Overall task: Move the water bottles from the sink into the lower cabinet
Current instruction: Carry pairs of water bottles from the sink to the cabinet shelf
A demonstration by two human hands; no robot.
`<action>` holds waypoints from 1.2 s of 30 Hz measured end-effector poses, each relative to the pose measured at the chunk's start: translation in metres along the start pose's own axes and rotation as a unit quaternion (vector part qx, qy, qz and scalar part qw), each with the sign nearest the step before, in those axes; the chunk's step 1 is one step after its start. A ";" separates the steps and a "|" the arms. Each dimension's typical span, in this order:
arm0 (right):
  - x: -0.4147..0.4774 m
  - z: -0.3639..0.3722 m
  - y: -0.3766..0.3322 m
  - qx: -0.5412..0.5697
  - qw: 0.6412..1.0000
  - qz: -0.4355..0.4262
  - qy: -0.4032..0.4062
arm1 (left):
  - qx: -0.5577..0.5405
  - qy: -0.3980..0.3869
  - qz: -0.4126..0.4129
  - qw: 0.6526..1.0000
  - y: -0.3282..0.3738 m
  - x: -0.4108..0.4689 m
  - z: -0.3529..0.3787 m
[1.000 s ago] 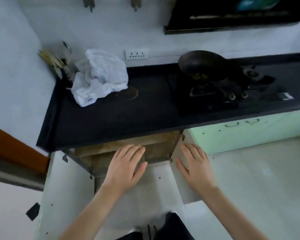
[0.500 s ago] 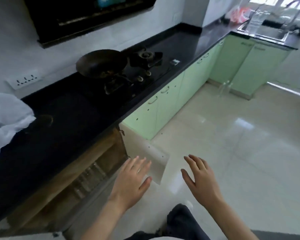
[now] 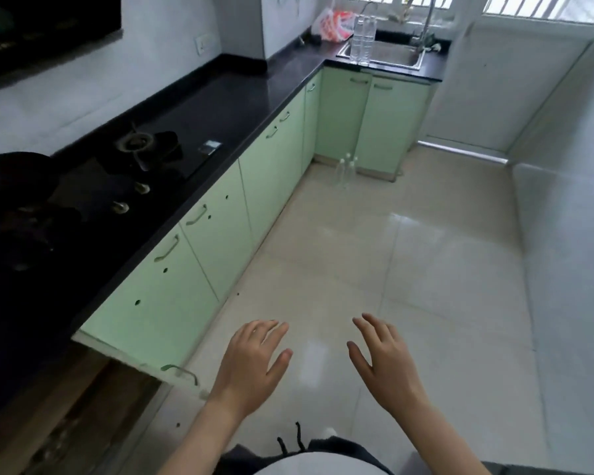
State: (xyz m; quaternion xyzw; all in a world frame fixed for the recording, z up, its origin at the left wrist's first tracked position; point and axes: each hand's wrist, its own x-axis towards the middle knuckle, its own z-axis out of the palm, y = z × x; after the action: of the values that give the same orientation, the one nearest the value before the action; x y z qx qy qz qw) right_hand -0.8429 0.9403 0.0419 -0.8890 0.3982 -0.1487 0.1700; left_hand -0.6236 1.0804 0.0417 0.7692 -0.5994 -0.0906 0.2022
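The wooden inside of your open lower cabinet (image 3: 83, 402) is cut off at the frame's corner, dim and blurred. The clear plastic water bottles (image 3: 362, 39) stand in the far steel sink (image 3: 396, 54), too small to count. More clear floor bottles (image 3: 346, 169) stand on the tiles below. Your left hand (image 3: 251, 368) and right hand (image 3: 383, 363) hover apart, fingers spread, both empty.

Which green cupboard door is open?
The door right beside the left hand. It is swung outward, while the other green doors are shut.
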 end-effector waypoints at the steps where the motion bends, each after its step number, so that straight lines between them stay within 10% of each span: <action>1: 0.012 -0.008 0.015 0.000 1.000 0.012 0.006 | -0.004 -0.002 0.007 1.000 0.009 0.022 0.004; 25: 0.456 -0.034 0.145 -0.007 0.986 0.131 0.100 | -0.012 -0.008 0.173 0.985 -0.063 0.567 0.000; 36: 0.659 -0.022 0.250 -0.009 0.989 0.123 0.080 | -0.033 -0.012 0.124 0.992 -0.084 0.783 0.043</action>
State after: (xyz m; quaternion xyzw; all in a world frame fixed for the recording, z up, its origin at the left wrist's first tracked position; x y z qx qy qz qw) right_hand -0.5952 0.2799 0.0415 -0.8200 0.5184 -0.1939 0.1460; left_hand -0.3578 0.3378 0.0478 0.6802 -0.6895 -0.0940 0.2301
